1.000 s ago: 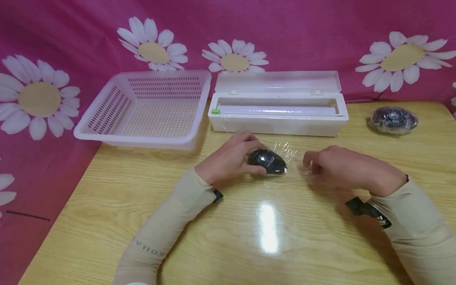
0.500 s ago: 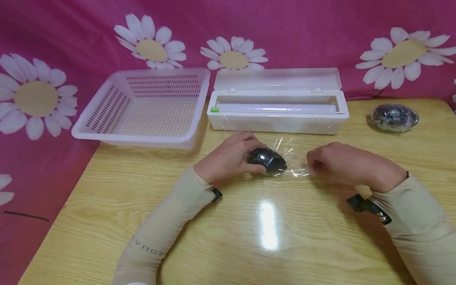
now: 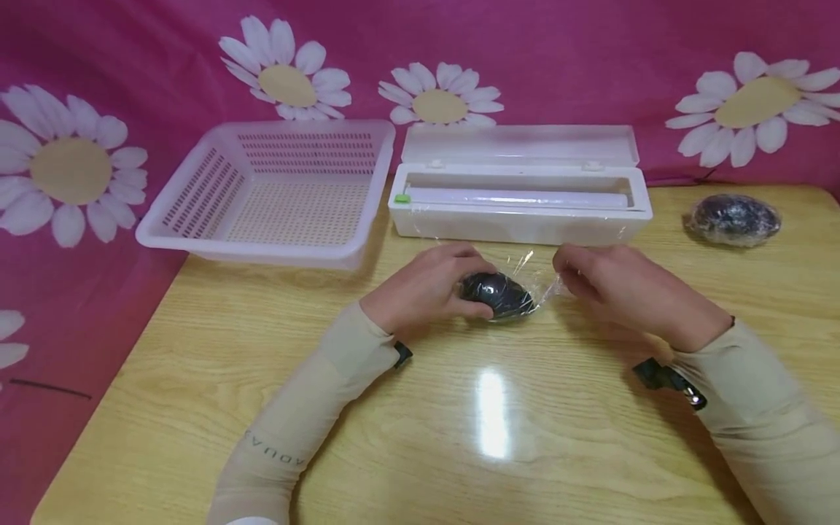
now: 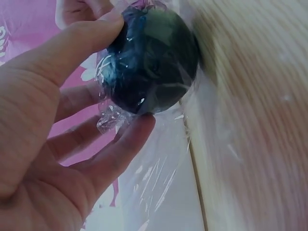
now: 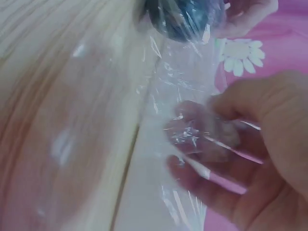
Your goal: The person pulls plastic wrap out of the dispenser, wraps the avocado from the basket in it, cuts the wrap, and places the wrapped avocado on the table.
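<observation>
My left hand (image 3: 433,288) grips a dark, glossy oval object (image 3: 496,294), thumb on one side and fingers on the other. Clear cling film covers this object (image 4: 156,57), tight and shiny in the left wrist view, and its exact kind does not show. To its right, my right hand (image 3: 620,292) pinches a gathered edge of the cling film (image 3: 550,290). Loose film (image 5: 185,137) lies across those fingers in the right wrist view. The film stretches from the object's pointed end to the right hand, and also spreads back toward the white wrap box.
Behind the hands stands an open white cling film dispenser (image 3: 525,226) holding a film roll (image 3: 518,197), with a green slider (image 3: 402,198) at its left. A white plastic basket (image 3: 282,251) sits at the back left. Another wrapped dark oval object (image 3: 735,219) lies at the back right.
My right hand has moved up and slightly left, drawing the film edge back from beside the object's tip. The left hand keeps its hold on the dark oval object.
</observation>
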Demonstrator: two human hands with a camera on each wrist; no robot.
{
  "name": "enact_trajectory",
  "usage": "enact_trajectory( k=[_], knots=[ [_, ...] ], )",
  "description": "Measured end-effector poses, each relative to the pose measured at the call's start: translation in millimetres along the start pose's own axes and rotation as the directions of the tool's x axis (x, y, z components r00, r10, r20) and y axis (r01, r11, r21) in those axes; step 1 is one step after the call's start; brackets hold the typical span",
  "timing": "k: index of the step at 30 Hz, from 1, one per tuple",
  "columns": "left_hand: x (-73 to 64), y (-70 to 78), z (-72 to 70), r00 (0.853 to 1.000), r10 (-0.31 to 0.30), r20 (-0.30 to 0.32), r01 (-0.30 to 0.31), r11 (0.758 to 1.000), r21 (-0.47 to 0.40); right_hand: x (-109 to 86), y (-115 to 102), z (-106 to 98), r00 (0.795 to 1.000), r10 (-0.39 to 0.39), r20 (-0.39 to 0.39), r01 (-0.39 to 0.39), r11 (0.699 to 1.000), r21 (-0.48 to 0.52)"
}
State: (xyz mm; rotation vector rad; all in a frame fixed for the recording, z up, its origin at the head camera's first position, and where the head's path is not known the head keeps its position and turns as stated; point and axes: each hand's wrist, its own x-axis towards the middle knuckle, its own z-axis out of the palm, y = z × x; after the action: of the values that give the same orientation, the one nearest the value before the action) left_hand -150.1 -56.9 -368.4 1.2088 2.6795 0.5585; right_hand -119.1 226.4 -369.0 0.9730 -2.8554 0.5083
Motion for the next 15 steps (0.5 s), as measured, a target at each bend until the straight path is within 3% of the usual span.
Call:
enact_trajectory(
  k=[6,12,15],
  knots=[
    [-0.2,-3.5,-3.7,0.999,0.02,0.026,-0.02,1.0,-0.013,12.4,-8.4,10.1,0.98,-0.082,-0.181,0.071,0.995,-0.065],
    [-1.1,-7.2,-4.1,0.999,0.033,0.03,-0.032,0.999,-0.026,21.7,-20.3,18.6,0.957,0.051,-0.287,-0.085,0.99,-0.108],
    [0.3,-8.1,-4.0,0.999,0.03,0.037,-0.029,0.999,-0.029,25.6,-24.0,21.8,0.946,0.047,-0.32,-0.092,0.988,-0.127]
  ],
)
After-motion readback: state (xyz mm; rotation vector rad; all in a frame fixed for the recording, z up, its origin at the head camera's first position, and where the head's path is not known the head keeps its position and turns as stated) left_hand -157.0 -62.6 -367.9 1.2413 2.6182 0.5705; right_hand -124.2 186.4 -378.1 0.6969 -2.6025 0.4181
